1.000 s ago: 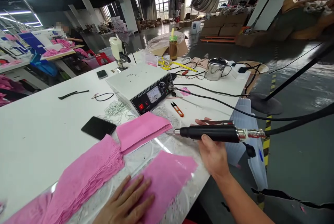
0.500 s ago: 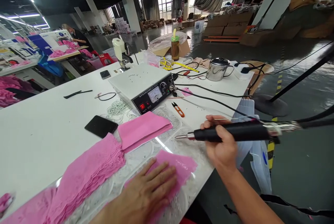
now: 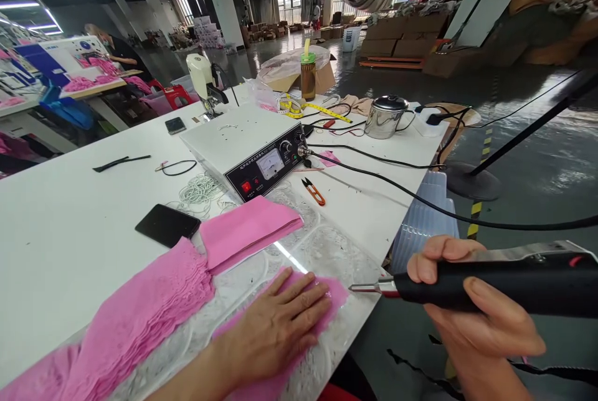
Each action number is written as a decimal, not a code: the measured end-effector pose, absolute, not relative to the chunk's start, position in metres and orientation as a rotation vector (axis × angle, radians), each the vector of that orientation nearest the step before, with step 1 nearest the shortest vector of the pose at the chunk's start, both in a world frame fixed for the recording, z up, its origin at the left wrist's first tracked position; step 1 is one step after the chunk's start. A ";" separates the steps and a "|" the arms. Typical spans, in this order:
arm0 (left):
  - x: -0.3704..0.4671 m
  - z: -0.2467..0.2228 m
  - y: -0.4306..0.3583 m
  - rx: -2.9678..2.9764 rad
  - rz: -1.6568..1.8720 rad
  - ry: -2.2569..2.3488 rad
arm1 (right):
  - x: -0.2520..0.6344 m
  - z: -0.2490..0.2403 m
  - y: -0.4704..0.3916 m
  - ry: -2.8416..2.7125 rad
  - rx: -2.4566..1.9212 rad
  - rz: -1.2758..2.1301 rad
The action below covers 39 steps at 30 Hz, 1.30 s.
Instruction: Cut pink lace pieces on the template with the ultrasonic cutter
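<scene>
My left hand (image 3: pixel 275 326) lies flat, fingers stretched, on a piece of pink fabric (image 3: pixel 337 300) over a clear sheet at the table's front. My right hand (image 3: pixel 471 301) is wrapped round a black ultrasonic handpiece (image 3: pixel 523 286) at the right. Its pointed metal tip (image 3: pixel 367 287) is beside the right edge of the fabric; whether it touches, I cannot tell. To the left are a stack of scallop-edged pink pieces (image 3: pixel 140 314) and a folded pink cloth (image 3: pixel 247 226). Behind them stands the black-fronted control box (image 3: pixel 268 164) with a meter and lit red switch.
Orange thread snips (image 3: pixel 313 192), a phone (image 3: pixel 167 225) and tangled pale cord (image 3: pixel 200 192) lie around the box. Farther back are a steel mug (image 3: pixel 387 117), a drink bottle (image 3: pixel 308 77) and a tape measure. A black cable (image 3: pixel 402 186) loops off the table's right edge.
My right hand has moved the handpiece right and nearer to me, bringing its tip down beside the fabric's edge. My left hand has shifted slightly over the fabric. The view has turned a little.
</scene>
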<state>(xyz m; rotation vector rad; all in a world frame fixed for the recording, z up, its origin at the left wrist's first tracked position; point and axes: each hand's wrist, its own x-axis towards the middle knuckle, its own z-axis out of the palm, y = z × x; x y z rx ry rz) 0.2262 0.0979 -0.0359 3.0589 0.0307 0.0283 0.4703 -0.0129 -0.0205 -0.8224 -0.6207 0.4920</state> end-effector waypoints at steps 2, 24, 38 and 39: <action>0.226 -0.037 0.098 3.063 0.030 0.031 | 0.470 -0.021 -0.013 -0.639 -0.818 0.505; 0.228 -0.038 0.097 3.068 0.049 0.022 | 0.464 -0.019 -0.011 -0.666 -0.843 0.556; 0.212 -0.022 0.096 2.915 0.107 0.103 | 0.469 -0.017 -0.015 -0.574 -0.956 0.489; 0.205 -0.018 0.095 2.910 0.109 0.127 | 0.469 -0.018 -0.017 -0.552 -0.972 0.470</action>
